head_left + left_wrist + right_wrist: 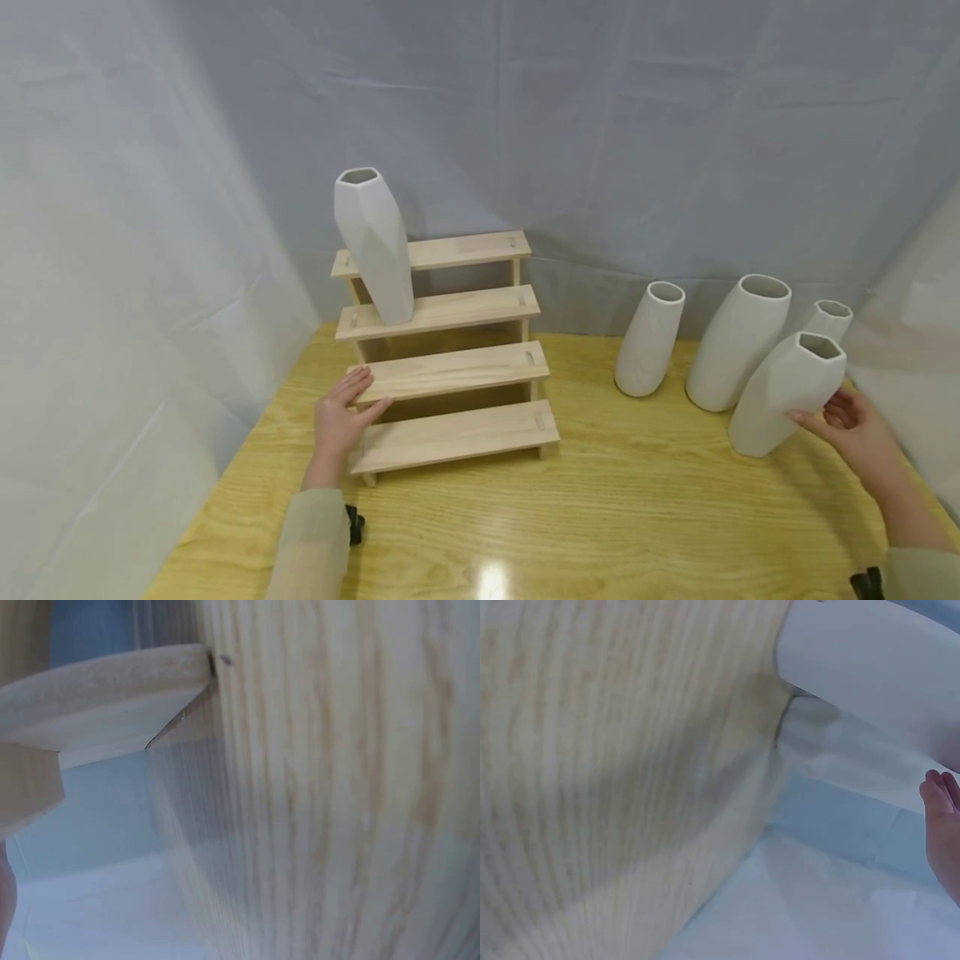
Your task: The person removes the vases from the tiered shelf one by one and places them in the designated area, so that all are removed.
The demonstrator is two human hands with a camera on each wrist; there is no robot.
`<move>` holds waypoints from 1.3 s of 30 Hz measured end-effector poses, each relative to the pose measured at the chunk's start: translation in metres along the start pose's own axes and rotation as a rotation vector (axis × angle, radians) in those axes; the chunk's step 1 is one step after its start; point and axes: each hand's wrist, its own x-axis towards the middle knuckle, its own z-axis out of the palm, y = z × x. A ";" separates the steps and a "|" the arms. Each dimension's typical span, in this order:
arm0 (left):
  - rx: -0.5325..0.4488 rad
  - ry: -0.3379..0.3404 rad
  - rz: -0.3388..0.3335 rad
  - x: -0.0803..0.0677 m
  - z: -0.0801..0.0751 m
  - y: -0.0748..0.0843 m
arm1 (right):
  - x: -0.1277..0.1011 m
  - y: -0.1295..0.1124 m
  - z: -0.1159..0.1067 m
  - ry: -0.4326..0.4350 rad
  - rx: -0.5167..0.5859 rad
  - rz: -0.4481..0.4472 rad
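Observation:
My left hand (339, 421) rests at the left end of a wooden stepped stand (457, 371), fingers on the second-lowest shelf and thumb stretched toward the right. A tall white faceted vase (375, 242) stands at the left of the second shelf from the top. Over on the right, my right hand (855, 429) is at the side of another white faceted vase (780, 400), which stands on the table. Its thumb overlaps the front of that vase in the head view, with the fingers loosely bent beside it. In the right wrist view, the fingertips (937, 791) lie right near the vase's side.
Behind the right-hand vase stand a wide round-mouthed white vase (738, 342) and a smaller white vase (828, 317), partly hidden. A slim white vase (649, 342) is to their left. Pale sheeting (570, 150) hangs around the wooden table (600, 500).

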 end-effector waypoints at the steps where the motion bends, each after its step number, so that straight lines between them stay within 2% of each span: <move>1: -0.002 -0.002 -0.002 0.000 0.000 0.000 | 0.000 -0.001 -0.001 0.012 -0.021 0.008; 4: -0.006 -0.005 -0.010 0.000 0.000 0.000 | -0.001 -0.014 -0.005 0.035 -0.066 0.012; 11: 0.007 0.003 0.006 0.000 0.000 -0.001 | -0.007 -0.060 -0.011 0.120 -0.039 0.011; 15: 0.009 0.004 0.019 0.001 0.001 -0.002 | -0.012 -0.087 -0.014 0.117 -0.062 -0.017; 17: 0.007 0.003 0.019 0.001 0.001 -0.003 | -0.013 -0.096 -0.014 0.124 -0.049 -0.022; 23: 0.002 0.005 0.025 0.001 0.001 -0.004 | -0.016 -0.120 -0.012 0.167 -0.101 -0.040; 26: 0.003 0.009 0.031 0.000 0.001 -0.004 | -0.014 -0.124 -0.012 0.183 -0.066 -0.066; 30: 0.004 0.015 0.037 0.000 0.001 -0.003 | -0.009 -0.125 -0.010 0.170 -0.028 -0.126; 31: 0.004 0.015 0.038 0.000 0.001 -0.004 | -0.007 -0.122 -0.009 0.155 0.021 -0.170; 34: 0.008 0.017 0.043 0.000 0.002 -0.004 | -0.005 -0.125 -0.004 0.123 0.023 -0.217; 37: 0.011 0.017 0.044 0.000 0.002 -0.004 | -0.004 -0.134 0.006 0.091 0.055 -0.252; 39: 0.013 0.017 0.043 0.000 0.002 -0.004 | -0.006 -0.146 0.013 0.075 0.019 -0.234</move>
